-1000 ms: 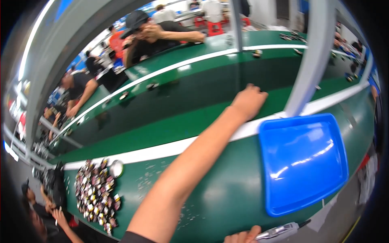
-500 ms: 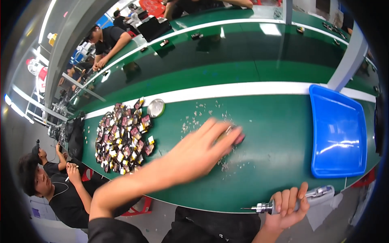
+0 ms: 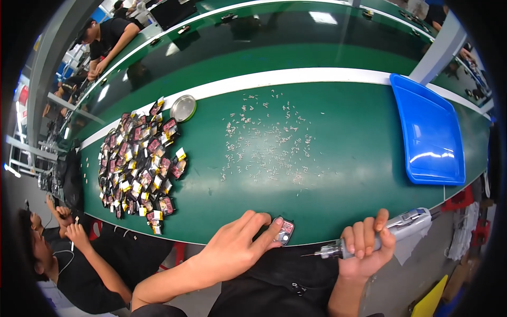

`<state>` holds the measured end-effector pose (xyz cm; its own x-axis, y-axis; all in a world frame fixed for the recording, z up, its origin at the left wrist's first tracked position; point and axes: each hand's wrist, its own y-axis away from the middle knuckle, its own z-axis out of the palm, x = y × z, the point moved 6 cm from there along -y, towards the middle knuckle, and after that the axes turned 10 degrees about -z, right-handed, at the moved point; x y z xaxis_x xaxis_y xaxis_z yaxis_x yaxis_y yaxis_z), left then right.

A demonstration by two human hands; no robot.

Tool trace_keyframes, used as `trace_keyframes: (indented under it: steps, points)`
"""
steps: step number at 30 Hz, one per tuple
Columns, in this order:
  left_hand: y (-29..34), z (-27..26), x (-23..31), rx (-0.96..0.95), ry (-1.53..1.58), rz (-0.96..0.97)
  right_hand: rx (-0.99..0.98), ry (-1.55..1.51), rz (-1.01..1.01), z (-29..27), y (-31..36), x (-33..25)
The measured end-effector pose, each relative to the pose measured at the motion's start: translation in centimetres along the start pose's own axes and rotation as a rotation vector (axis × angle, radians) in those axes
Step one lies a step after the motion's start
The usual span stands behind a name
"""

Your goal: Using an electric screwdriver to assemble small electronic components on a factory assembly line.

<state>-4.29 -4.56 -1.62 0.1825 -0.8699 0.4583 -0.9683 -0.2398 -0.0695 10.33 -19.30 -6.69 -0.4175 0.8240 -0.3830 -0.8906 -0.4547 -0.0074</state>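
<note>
My left hand (image 3: 240, 245) is closed on a small black electronic unit (image 3: 285, 231) with a reddish circuit board in it, at the front edge of the green table. Its thumb and fingers grip the unit's left side. Wrapped in my right hand (image 3: 367, 243) is a silver-grey electric screwdriver (image 3: 405, 224), held just past the table edge. The screwdriver's bit points left and stays apart from the unit. Beyond both hands, many tiny silvery pieces, screws by their look (image 3: 274, 153), lie scattered over the tabletop.
A heap of similar black units (image 3: 140, 164) with yellow and white parts covers the left of the table (image 3: 338, 201). Behind it sits a round metal tin (image 3: 183, 108). An upright blue tray (image 3: 430, 132) occupies the right side. Co-workers sit to the left and across.
My left hand has come back from the scattered pieces to the table's front edge, bringing the small unit. The right hand still grips the screwdriver. The whole view has shifted.
</note>
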Motion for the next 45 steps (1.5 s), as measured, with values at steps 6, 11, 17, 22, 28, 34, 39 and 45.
trace_keyframes:
  steps: [6,11,17,22,28,34,39,45]
  points:
    - [-0.4,0.6,0.9,0.006,-0.163,0.125,-0.039,0.053,0.099,0.5,2.4,1.6]
    - [-1.6,0.8,1.4,0.097,-0.004,0.260,-0.018,0.075,0.218,1.2,4.3,3.3]
    - [-1.7,1.8,2.3,0.127,-0.092,0.285,-0.043,0.068,0.296,1.0,6.0,4.9]
    - [-1.1,2.2,3.3,0.207,-0.241,0.338,0.042,0.136,0.306,0.6,6.6,5.8]
    - [-0.7,2.0,4.2,0.238,-0.289,0.330,0.090,0.143,0.275,0.1,6.6,5.6]
    - [-0.9,1.9,3.7,0.095,-0.284,0.251,-0.010,0.125,0.306,1.1,5.7,4.6]
    - [-0.4,2.0,3.6,0.079,-0.256,0.233,-0.376,0.352,0.043,5.8,1.3,-0.2]
    - [0.1,2.8,3.8,0.117,-0.364,0.263,-0.469,0.449,-0.066,6.9,-2.4,0.1]
